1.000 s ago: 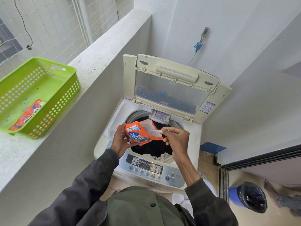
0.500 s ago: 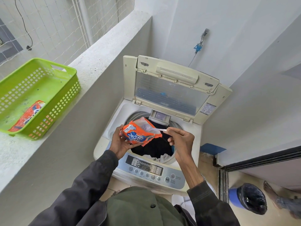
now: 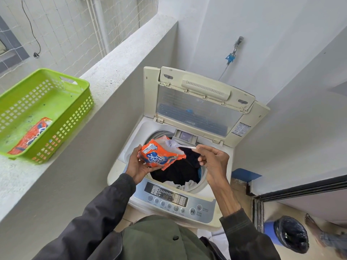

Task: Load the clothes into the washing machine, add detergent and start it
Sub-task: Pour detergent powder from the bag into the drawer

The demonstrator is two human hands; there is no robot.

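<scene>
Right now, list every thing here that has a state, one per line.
Washing machine lid: raised open.
Drum: loaded with dark clothes.
Detergent packet: open, held in left hand.
Scoop: in packet mouth, pinched by right hand.
Green basket: holds another packet.

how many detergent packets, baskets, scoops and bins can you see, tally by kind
detergent packets: 2 (one in the left hand, one in the basket)
green baskets: 1
clear scoops: 1
bins: 1
total: 5

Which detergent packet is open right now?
The detergent packet in the left hand, with the spoon in its mouth; the packet in the green basket lies untouched.
</scene>
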